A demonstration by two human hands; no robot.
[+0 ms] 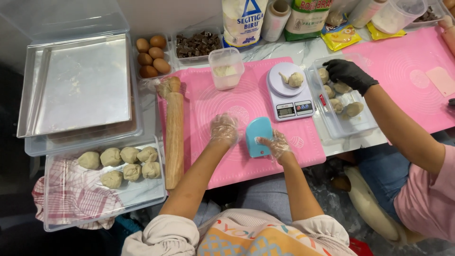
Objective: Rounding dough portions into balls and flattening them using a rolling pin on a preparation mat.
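Pink mat [246, 102] on marble table [303, 51]; right hand [276, 145] w/ blue scraper [259, 136].

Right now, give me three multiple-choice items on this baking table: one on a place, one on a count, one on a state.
1. Where does the rolling pin lie?
A. along the pink mat's left edge
B. inside the egg tray
C. on the scale

2. How many dough balls sit in the clear tray at lower left?
A. three
B. seven
C. twelve

3. What is the right hand doing?
A. lying flat and empty
B. gripping the blue scraper
C. holding an egg

Answers:
1 A, the pin runs lengthwise on the pink mat at its left edge.
2 B, four balls in the back row and three in front.
3 B, its gloved fingers close on the scraper's lower edge, while the left hand presses on the mat.
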